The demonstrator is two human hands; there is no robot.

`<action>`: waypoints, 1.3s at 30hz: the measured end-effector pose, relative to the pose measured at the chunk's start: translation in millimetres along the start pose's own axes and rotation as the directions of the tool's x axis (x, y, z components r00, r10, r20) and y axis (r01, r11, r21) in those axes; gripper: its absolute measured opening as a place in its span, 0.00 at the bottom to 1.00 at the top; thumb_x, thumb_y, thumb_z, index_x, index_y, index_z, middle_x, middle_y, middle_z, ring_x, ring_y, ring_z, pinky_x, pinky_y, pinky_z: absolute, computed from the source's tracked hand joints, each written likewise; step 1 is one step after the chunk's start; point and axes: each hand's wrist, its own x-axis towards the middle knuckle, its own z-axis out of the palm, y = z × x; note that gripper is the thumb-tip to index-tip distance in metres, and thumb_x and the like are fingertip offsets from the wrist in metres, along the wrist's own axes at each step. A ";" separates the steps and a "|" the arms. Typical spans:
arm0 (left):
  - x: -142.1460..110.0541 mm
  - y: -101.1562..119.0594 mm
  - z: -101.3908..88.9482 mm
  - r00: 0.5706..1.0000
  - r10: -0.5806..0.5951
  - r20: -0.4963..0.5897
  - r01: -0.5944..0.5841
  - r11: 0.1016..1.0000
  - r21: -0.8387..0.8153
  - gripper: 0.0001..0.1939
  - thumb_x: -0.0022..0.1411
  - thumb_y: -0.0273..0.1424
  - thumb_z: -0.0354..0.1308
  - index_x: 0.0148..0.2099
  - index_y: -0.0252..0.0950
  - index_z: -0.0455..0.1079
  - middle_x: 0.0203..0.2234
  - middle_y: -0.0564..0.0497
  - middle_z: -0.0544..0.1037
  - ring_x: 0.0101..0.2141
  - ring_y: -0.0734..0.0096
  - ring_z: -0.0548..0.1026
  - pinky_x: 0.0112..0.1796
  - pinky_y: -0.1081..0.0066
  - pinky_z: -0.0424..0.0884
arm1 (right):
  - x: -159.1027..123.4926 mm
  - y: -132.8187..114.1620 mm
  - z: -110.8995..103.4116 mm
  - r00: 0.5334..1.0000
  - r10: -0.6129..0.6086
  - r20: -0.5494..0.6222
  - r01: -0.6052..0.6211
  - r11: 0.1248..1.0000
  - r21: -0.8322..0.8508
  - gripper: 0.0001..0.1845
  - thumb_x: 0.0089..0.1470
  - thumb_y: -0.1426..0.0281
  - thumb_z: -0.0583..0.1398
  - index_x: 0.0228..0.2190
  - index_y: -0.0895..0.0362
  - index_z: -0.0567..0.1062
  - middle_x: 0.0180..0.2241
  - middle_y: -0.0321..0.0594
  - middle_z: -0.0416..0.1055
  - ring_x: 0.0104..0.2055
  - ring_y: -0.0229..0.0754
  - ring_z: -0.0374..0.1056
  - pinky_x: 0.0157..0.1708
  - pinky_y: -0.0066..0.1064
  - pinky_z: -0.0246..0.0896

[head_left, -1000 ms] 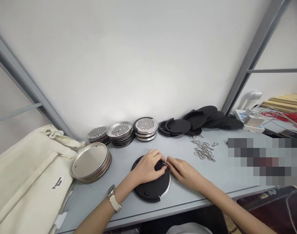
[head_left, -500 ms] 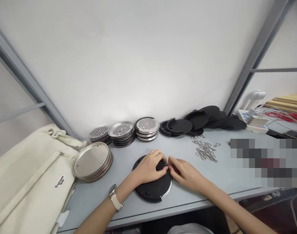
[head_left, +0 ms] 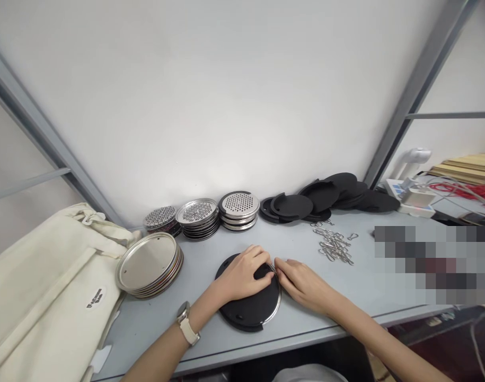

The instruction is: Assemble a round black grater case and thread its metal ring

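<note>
- The left hand (head_left: pixel 242 275) lay over a black disc (head_left: pixel 250 307), thumb and forefinger curled about a small metal clip (head_left: pixel 272 269); I could not tell whether they gripped it.
- The right hand (head_left: pixel 300 280), just beside, pinched that clip.
- The disc rested near the table's (head_left: pixel 196 313) front edge.

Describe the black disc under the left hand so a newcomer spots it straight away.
On the grey desk below the white wall, look near the front edge. A black disc lies there beneath the left hand, the right hand at its rim. Unlike the overlapping black discs farther back, it lies apart and shows a silver edge.
</note>
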 end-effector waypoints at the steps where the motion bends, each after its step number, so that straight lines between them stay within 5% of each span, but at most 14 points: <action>1: -0.1 -0.1 0.2 1.000 -0.003 -0.002 0.003 1.000 -0.004 0.06 0.58 0.27 0.56 0.37 0.38 0.62 0.34 0.52 0.68 0.39 0.67 0.67 0.41 0.68 0.65 | 0.1 0.1 0.2 1.000 0.000 -0.001 0.000 1.000 -0.003 0.08 0.60 0.71 0.45 0.31 0.54 0.61 0.25 0.36 0.64 0.26 0.39 0.59 0.28 0.29 0.51; 39: -0.4 -2.5 0.7 1.000 -0.003 -0.009 0.001 0.988 -0.156 0.07 0.57 0.24 0.57 0.39 0.37 0.63 0.33 0.53 0.71 0.35 0.71 0.68 0.38 0.72 0.66 | -0.5 2.0 4.5 1.000 0.003 0.000 -0.003 1.000 -0.027 0.08 0.60 0.71 0.46 0.33 0.56 0.64 0.26 0.39 0.67 0.27 0.40 0.61 0.28 0.30 0.51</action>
